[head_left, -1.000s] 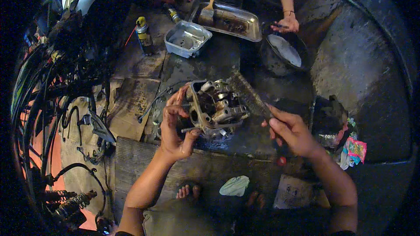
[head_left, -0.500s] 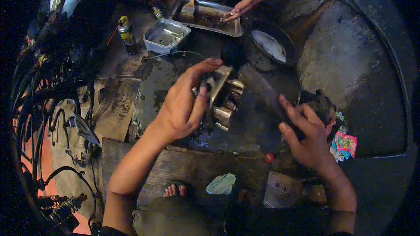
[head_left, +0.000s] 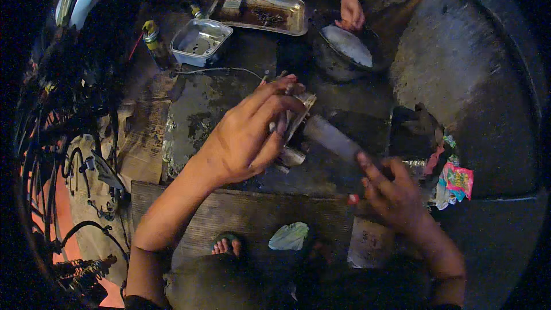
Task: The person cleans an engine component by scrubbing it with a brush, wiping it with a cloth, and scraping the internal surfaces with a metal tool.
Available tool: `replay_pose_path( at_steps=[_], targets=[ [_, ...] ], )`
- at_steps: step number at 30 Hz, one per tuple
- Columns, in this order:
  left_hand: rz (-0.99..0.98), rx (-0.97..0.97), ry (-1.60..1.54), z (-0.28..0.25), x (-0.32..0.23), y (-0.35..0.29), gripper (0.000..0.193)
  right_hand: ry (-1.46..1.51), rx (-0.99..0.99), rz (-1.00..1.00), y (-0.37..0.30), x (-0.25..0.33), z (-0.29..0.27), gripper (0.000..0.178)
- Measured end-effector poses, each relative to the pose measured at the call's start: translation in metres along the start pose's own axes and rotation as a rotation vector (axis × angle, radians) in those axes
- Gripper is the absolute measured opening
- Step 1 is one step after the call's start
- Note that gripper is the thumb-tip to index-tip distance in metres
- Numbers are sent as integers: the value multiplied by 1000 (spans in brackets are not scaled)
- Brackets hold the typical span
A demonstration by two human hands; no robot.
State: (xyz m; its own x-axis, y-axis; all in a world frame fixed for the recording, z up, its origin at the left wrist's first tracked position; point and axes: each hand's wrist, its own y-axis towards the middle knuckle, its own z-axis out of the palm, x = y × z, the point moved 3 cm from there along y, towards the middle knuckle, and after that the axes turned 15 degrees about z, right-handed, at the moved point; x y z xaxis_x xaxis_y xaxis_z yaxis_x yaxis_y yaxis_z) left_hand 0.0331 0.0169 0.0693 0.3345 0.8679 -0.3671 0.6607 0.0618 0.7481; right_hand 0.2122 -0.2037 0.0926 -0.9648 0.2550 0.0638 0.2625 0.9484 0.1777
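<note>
In the middle, my left hand [head_left: 241, 132] is closed round a silvery metal machine part [head_left: 295, 158] with a flat plate and round stubs. The fingers hide much of it. My right hand [head_left: 396, 195], to the right and a little nearer, pinches the near end of a long flat grey strip [head_left: 333, 138]. The strip's far end reaches the part; I cannot tell whether it touches. Blur hides what the strip is made of.
Ahead lie an oily metal tray [head_left: 303, 20] with a paintbrush [head_left: 233, 1], a square metal pan [head_left: 198, 57] and a spray can [head_left: 152, 40]. A co-worker's hand [head_left: 351, 14] is at a dark basin [head_left: 376, 43] holding something whitish. Motorcycle cables [head_left: 40, 155] crowd the left.
The grey strip has swung down and shows more plainly, with my right hand slightly nearer me. My left hand has tilted the part. The co-worker's hand has moved from the tray to the basin.
</note>
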Motion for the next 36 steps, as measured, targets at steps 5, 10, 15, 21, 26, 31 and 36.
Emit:
replay_pose_path(
  at_steps=[5,10,15,21,26,31,36],
  targets=[
    [-15,-5,-22,-3,1,5,27,-35,70,19,1,14,0,60],
    [-69,18,-21,-5,-3,1,35,517,489,57,27,13,-20,58],
    [-76,30,-33,-3,0,5,37,326,365,-39,22,15,-21,57],
    [-75,21,-38,-5,2,7,38,2,273,-22,16,22,-28,52],
    [-95,53,6,-3,-8,4,39,255,464,133,21,19,-29,45],
    [-85,30,-13,-3,0,11,39,306,379,99,5,19,-14,41],
    [-60,57,-49,-2,-2,6,40,167,574,55,9,24,-11,51]
  ],
)
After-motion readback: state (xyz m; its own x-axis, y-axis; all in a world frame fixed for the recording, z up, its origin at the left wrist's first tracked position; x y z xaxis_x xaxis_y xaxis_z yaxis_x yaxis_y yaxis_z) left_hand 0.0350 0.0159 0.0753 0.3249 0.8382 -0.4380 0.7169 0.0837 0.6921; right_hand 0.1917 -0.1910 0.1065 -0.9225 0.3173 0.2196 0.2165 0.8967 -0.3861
